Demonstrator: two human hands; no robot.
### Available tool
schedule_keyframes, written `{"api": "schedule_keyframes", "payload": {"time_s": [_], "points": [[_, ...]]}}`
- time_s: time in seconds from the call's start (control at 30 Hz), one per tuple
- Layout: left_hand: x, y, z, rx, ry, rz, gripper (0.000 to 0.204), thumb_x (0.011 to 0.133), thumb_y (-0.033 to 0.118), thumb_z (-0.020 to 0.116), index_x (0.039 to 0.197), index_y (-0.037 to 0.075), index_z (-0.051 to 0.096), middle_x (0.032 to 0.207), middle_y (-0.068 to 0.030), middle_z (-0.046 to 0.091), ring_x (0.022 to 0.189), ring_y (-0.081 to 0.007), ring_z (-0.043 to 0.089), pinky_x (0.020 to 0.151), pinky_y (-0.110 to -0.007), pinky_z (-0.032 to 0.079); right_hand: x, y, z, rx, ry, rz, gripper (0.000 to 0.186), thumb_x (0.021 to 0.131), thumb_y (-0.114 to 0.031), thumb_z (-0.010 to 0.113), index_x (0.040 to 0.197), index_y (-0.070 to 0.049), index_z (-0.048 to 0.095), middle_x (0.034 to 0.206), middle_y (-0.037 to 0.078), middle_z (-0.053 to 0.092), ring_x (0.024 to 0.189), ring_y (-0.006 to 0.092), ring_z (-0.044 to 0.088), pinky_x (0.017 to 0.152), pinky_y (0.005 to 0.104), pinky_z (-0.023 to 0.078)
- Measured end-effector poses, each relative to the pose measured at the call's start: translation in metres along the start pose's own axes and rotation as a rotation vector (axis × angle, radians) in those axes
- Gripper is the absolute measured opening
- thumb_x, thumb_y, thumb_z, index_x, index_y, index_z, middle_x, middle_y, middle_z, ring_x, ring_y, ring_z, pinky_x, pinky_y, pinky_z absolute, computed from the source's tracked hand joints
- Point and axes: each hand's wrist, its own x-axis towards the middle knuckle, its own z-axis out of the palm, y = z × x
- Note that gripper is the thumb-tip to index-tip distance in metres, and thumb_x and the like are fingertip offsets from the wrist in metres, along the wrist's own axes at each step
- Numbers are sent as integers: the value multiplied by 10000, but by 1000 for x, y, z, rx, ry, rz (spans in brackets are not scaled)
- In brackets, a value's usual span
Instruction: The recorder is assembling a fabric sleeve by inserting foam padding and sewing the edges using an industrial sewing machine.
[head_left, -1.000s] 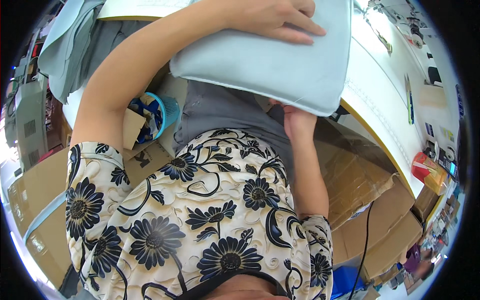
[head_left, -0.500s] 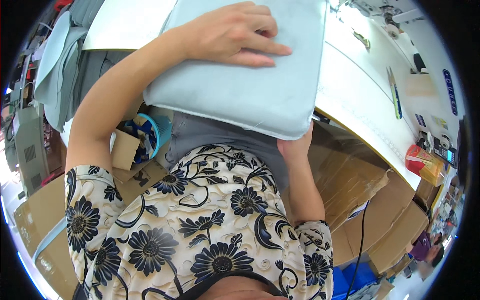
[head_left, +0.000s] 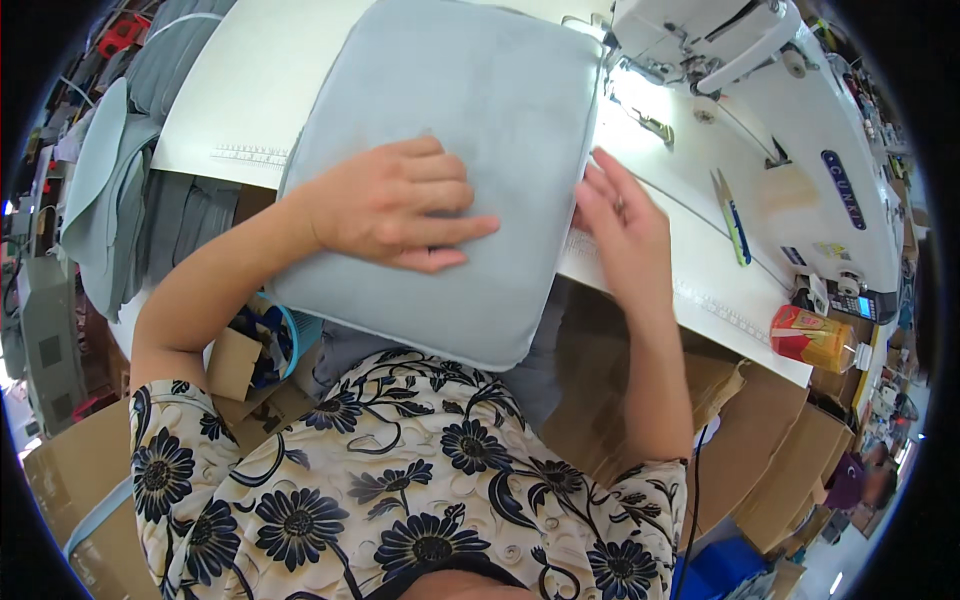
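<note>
A grey rectangular padded fabric piece (head_left: 470, 100) with piped edges lies across the white sewing table (head_left: 230, 90), overhanging its front edge toward my body. My left hand (head_left: 400, 205) rests on it, index finger and thumb apart, other fingers loosely bent. My right hand (head_left: 630, 230) grips its right edge between thumb and fingers. Just beyond that edge is the white sewing machine (head_left: 690, 40), its lamp lit.
Blue-handled scissors (head_left: 732, 215), an orange-filled bottle (head_left: 810, 335) at right. Grey fabric pieces (head_left: 110, 190) hang at left above a blue basket (head_left: 295, 350) of scraps. Cardboard (head_left: 770, 470) lies below. A person in purple (head_left: 845, 480) is at far right.
My right hand has come up from under the lower corner to the right edge. The padded piece has shifted left, my left hand with it. More of the sewing machine shows.
</note>
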Motion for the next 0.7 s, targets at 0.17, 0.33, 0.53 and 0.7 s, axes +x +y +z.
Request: {"api": "schedule_keyframes", "payload": {"time_s": [0.17, 0.33, 0.53, 0.7], "points": [[-12, 20, -20, 85, 4, -51, 324, 780, 194, 752, 1071, 62, 703, 949, -67, 579, 888, -237, 602, 789, -395, 510, 51, -46, 17, -24, 4, 11, 507, 948, -172, 629, 1372, 66, 486, 1031, 86, 687, 881, 152, 659, 765, 301, 553], [-59, -23, -47, 299, 144, -759, 360, 906, 262, 650, 1210, 70, 668, 1229, -142, 648, 1201, -303, 578, 1017, -418, 453, 30, -48, 51, 325, 66, 100, 429, 965, -102, 555, 1350, 56, 455, 1016, 91, 666, 845, 186, 670, 757, 313, 574], [-26, -75, -30, 155, -280, -715, 465, 942, 332, 623, 1322, 65, 594, 1397, -116, 559, 1346, -299, 469, 1118, -407, 367, -66, 27, 120, 264, -791, 46, 175, 963, -88, 600, 1118, -12, 628, 1024, 90, 695, 964, 179, 677, 779, 310, 545], [-20, -28, 27, 83, -242, -475, 589, 893, 450, 663, 1362, 102, 581, 1443, -110, 522, 1389, -276, 423, 1144, -403, 335, -65, 104, 76, 329, -628, 300, 258, 960, -111, 626, 1201, -23, 645, 1083, 56, 695, 962, 147, 661, 847, 281, 531]]}}
